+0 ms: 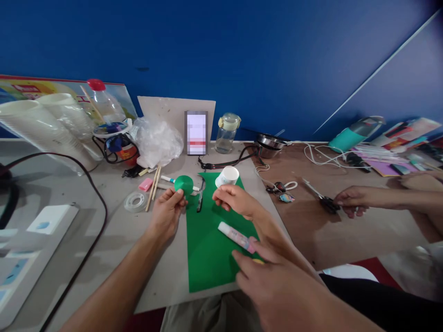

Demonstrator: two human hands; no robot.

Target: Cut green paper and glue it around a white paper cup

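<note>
My left hand (168,210) pinches a round green paper piece (183,185) by its lower edge; it looks like a shallow cone. My right hand (237,199) hovers over the green sheet (207,258) with its fingers curled in; whatever they may hold is hidden. Just behind it a white paper cup (227,176) sits at the sheet's far end. A pen (200,199) rests on the left part of the sheet. Nearer to me, another person's hand (273,276) reaches in from the lower right and touches a glue stick (235,236) over the sheet.
At right, another person's hand (353,201) holds black-handled scissors (327,203). Left of the sheet are a tape roll (134,202), wooden sticks (153,189) and a pink eraser (146,184). A phone (196,133) and a glass jar (227,133) stand behind. A power strip (38,258) lies left.
</note>
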